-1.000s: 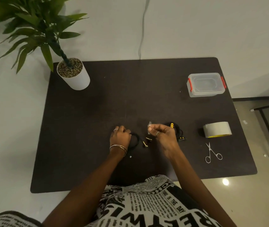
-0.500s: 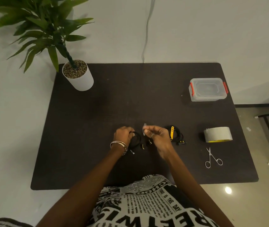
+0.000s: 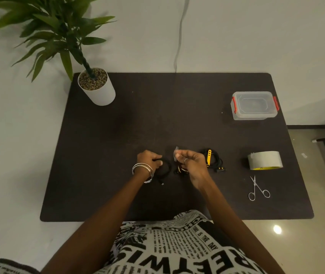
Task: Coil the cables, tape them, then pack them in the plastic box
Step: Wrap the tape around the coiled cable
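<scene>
Dark mat (image 3: 118, 155) carries everything I need. I judge the tape strip (image 3: 175, 155) should wrap snugly across the coil's strands. My right hand (image 3: 192, 165) pinches that strip above the mat; my left hand (image 3: 149, 160) grips the black coiled cable (image 3: 164, 168). Far right, the plastic box (image 3: 254, 105) sits closed.

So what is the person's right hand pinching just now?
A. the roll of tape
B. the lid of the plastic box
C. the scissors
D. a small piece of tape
D: the right hand holds a small piece of tape up between its fingertips, while the scissors, the roll of tape and the closed plastic box lie untouched further right on the table.
</scene>
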